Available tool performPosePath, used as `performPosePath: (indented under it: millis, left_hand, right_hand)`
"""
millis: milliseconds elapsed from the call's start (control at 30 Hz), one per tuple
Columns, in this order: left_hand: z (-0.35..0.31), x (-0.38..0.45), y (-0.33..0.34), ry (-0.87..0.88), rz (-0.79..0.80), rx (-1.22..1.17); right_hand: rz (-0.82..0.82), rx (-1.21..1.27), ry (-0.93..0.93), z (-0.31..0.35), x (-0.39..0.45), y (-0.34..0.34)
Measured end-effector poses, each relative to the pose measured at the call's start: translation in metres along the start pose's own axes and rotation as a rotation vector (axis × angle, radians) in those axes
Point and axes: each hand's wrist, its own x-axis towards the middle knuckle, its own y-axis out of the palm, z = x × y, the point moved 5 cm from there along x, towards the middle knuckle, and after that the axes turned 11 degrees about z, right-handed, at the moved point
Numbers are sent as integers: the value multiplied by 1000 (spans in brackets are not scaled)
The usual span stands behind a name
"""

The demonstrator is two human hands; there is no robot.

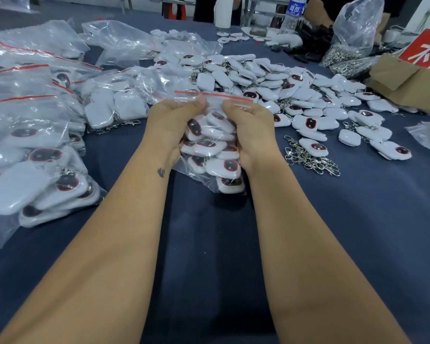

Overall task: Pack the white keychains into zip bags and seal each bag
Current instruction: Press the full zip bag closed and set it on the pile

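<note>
Two bare forearms reach forward over the dark blue desk (209, 244), and between the hands stands a clear zip bag (210, 155) filled with white keychains (224, 167), its base on the cloth near the middle of the desk. Left hand (170, 122) and right hand (250, 127) flank the bag, palms pressed against its sides, with each grip closed on the plastic just under the red zip strip (214, 95); the thumbs pinch the top of the bag from the near side (the other fingers are hidden behind it). Whether the strip is fully pressed together cannot be told.

Beyond the bag, toward the far edge, lies a broad heap of loose white keychains (271, 78) with metal clasps, spreading toward the right edge. A tangle of clasps (310, 157) lies just right of the right hand. Along the left edge sit stacked filled zip bags (35, 145), red strips showing. At the far right corner stand a cardboard box (407, 78) with a red sign, a plastic sack (355, 28) and a water bottle (294, 13).
</note>
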Motion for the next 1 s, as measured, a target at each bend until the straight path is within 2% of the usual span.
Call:
performPosePath:
  millis: [133,500,633,700,767,833,1000]
  left_hand:
    - [-1,-1,1,12,-16,16]
    - [1,0,3,35,6,-18]
    - [0,4,-4,-1,-110,-95]
    - [1,6,-7,23,-143,-73]
    - [0,5,-6,67,-120,-9]
    - [-1,4,-3,117,-77,35]
    - [-6,2,2,194,-3,78]
  right_hand:
    - [30,95,6,0,1,0]
    - [5,68,17,0,-4,3]
    - [-33,12,-41,9,-8,4]
    - [-86,-120,-102,16,-10,1]
    - [-168,-478,-215,27,-13,-1]
    - [-170,-763,-319,35,-18,6]
    - [-121,-977,-302,39,-18,16]
